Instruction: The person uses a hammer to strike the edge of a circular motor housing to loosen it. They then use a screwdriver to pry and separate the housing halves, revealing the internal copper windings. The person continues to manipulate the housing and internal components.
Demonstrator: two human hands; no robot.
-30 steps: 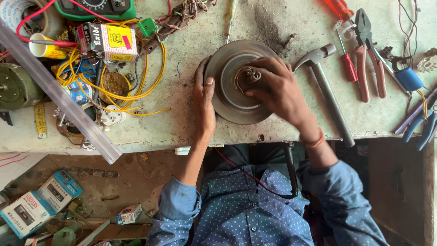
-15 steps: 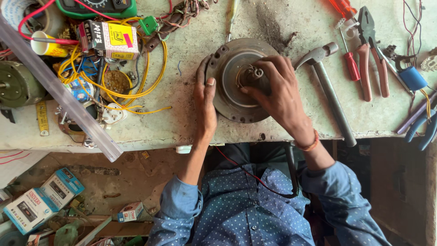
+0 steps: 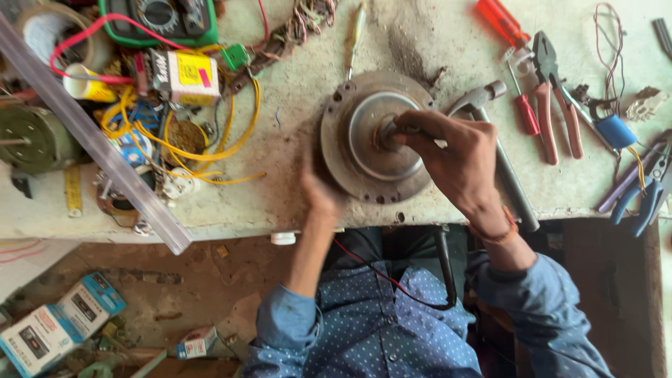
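A round grey metal motor housing (image 3: 364,150) with a raised central hub lies flat on the workbench near its front edge. My right hand (image 3: 455,157) rests over the housing's right side, its fingers closed on the short shaft at the hub's centre. My left hand (image 3: 318,185) is blurred and presses edge-on against the housing's left rim. A hammer (image 3: 500,164) lies just right of the housing, partly under my right hand.
Red-handled screwdrivers (image 3: 518,105) and pliers (image 3: 553,119) lie at the right, blue-handled pliers (image 3: 640,196) at the far right edge. Left are yellow wires (image 3: 231,140), a multimeter (image 3: 161,17), a motor (image 3: 31,140) and a clear plastic strip (image 3: 98,147). Small boxes (image 3: 56,325) sit on the floor.
My right hand has shifted from covering the hub to gripping the shaft from the right. My left hand slid down the housing's left rim. The view has drifted slightly.
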